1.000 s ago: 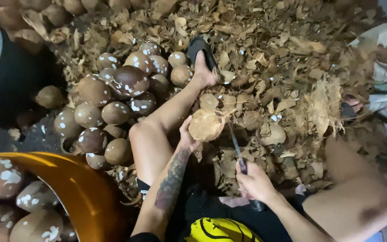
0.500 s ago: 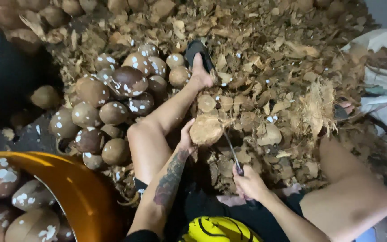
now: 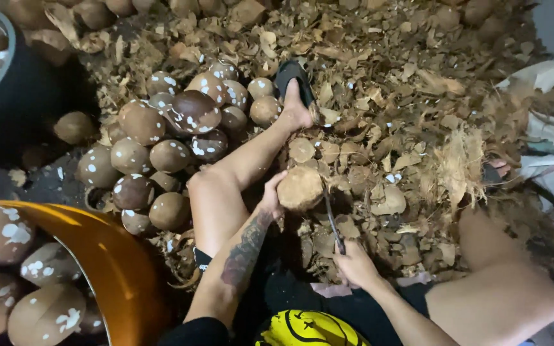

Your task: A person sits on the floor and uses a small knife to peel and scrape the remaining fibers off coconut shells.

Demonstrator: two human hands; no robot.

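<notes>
My left hand grips a pale brown coconut and steadies it low in front of me, just right of my bent left leg. My right hand is closed on the handle of a long dark knife; its blade runs up to the coconut's right side and touches it there. My left foot in a black sandal rests farther out on the husk pile.
A heap of peeled brown coconuts with white spots lies to the left. An orange tub at lower left holds more. A dark bin stands at upper left. Husk chips cover the ground ahead and right.
The knife blade has swung from lying right of the coconut to pressing against its right side. My right hand shifted slightly left and up. The coconut stayed in my left hand.
</notes>
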